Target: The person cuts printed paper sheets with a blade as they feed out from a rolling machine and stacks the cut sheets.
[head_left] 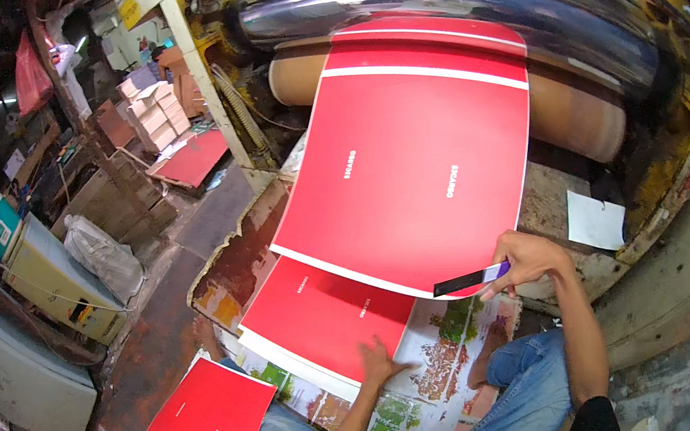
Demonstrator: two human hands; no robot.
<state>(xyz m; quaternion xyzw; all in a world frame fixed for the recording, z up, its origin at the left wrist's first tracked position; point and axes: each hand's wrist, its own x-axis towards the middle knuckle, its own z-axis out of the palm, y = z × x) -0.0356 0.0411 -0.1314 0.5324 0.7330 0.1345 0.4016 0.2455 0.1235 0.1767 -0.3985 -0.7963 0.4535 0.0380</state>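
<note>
My right hand is closed around the purple end of a flat tool, whose black strip lies across the lower right corner of a large red sheet. From there the sheet, edged and banded in white, runs up to a shiny metal roller. Whether my right fingers also pinch the sheet cannot be told. Below it, my left hand rests with spread fingers at the near edge of a stack of similar red sheets. The upper sheet partly covers that stack.
A tan roller sits under the metal one. Further red sheets lie at my lower left, beside my knee. A picture-printed sheet spreads before my lap. White paper lies right of the machine. Stacked paper blocks stand far left.
</note>
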